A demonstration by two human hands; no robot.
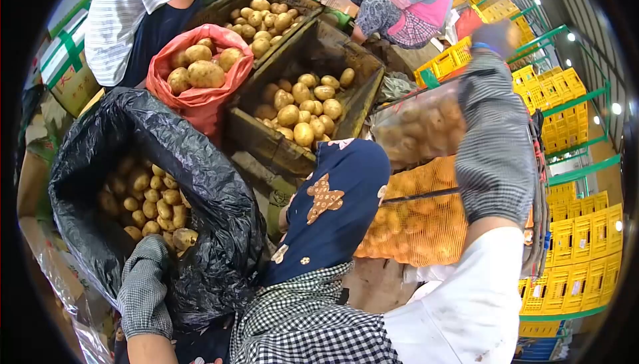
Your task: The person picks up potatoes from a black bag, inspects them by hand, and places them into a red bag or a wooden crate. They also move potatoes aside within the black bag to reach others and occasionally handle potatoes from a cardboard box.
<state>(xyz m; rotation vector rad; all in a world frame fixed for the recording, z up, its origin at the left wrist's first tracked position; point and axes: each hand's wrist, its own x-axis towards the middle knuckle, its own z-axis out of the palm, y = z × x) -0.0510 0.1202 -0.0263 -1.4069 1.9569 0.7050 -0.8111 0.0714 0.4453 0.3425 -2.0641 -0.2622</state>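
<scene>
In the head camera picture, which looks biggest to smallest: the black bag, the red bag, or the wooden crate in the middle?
1. Black bag, though it is nearest the camera.
2. Wooden crate.
3. Red bag.
The crate and red bag look close in size, so that order is unsure.

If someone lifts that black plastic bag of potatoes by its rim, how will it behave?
The black plastic bag looks thin and crinkled, so probably floppy. The loose round potatoes piled inside would likely make it heavy and shift or roll.

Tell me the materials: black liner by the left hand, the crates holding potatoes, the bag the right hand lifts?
Black liner: thin plastic film, glossy, crinkled. Crates: apparently rough, dark, worn wood planks. Lifted bag: clear plastic film, potatoes visible through it. Both hands, left and right, wear checked knit fabric gloves.
</scene>
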